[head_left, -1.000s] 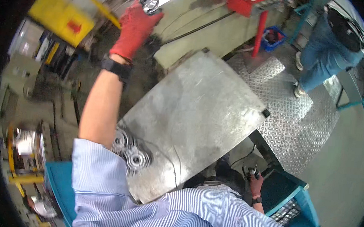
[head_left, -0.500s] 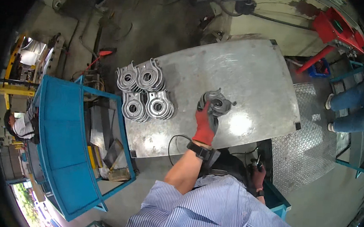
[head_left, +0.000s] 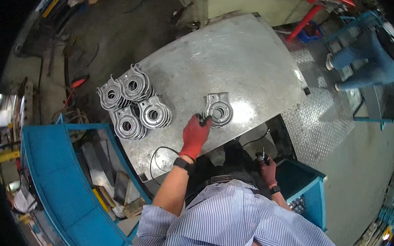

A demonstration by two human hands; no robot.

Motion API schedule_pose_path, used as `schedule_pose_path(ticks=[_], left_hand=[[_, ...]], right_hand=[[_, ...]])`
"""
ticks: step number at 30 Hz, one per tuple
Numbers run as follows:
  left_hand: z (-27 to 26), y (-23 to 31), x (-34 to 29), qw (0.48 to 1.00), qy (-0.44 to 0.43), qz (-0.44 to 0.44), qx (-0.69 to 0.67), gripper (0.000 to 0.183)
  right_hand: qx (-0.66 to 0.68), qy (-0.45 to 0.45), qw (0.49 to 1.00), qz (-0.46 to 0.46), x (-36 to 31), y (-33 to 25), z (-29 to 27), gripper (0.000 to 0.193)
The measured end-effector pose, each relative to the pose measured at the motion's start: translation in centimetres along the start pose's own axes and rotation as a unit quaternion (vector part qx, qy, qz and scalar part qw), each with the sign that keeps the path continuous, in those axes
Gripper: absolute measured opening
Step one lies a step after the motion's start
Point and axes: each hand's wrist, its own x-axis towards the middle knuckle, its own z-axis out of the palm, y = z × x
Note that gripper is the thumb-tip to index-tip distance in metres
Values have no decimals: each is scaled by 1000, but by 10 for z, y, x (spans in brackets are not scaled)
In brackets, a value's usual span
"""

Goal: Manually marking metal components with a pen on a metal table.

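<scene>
Left hand [head_left: 195, 134] has just backed off to the lower-left edge of the ringed metal part [head_left: 225, 110], mid-frame on the surface [head_left: 200, 73], so that's probably set down; can't tell if its fingers [head_left: 202, 120] still grip. Right hand [head_left: 269, 170] clutches a small tool [head_left: 263, 158].

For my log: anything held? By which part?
Left hand touches a metal part at its left rim; grip unclear. Right hand holds a tool by its dark body.
</scene>
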Motion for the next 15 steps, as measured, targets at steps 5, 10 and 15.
schedule_pose_path(ticks=[5, 10, 15], left_hand=[[9, -7, 37, 986, -25, 125, 111, 33], [19, -19, 58, 948, -19, 258, 183, 18], [15, -14, 71, 873, -35, 402, 273, 13]], right_hand=[[21, 52, 998, -4, -42, 7, 22, 23], [34, 82, 996, -21, -81, 22, 53, 25], [10, 144, 988, -49, -119, 5, 80, 30]])
